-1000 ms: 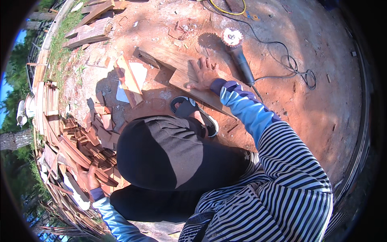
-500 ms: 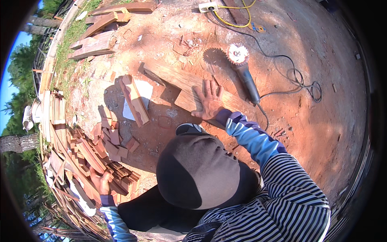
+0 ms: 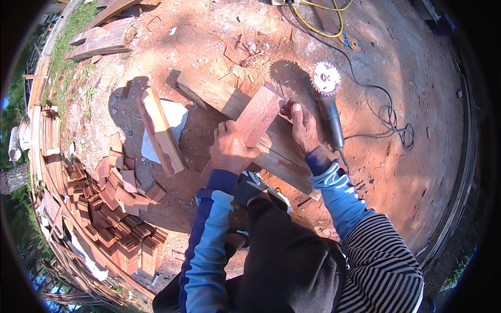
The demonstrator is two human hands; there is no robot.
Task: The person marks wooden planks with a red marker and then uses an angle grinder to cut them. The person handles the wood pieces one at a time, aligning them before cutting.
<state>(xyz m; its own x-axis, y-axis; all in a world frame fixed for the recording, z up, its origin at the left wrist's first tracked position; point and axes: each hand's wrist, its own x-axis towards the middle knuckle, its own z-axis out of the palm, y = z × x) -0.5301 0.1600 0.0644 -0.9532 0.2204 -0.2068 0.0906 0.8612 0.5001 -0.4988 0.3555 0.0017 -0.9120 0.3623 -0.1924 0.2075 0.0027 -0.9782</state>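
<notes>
My left hand (image 3: 232, 148) is closed around the near part of a short reddish wooden board (image 3: 261, 115), tilted up above a thick timber beam (image 3: 219, 100). My right hand (image 3: 305, 128) is beside the board's far right edge, thumb up and fingers curled in. What those fingers hold, if anything, is hidden. Under the board, the notched beam lies slantwise on the ground. To the right of my right hand an angle grinder (image 3: 330, 120) lies with a toothed saw blade (image 3: 325, 79) at its far end.
A wood offcut (image 3: 159, 130) lies by a white sheet (image 3: 175, 117) on the left. Stacked reddish wood pieces (image 3: 130, 235) fill the near left. Timber pieces (image 3: 104, 39) lie at the far left. A black cord (image 3: 360, 78) loops at right. My shoe (image 3: 253, 180) is beside the beam.
My left hand has come from the wood pile to the middle with the reddish board in it. My right hand has lifted off the beam and curled its fingers beside the board.
</notes>
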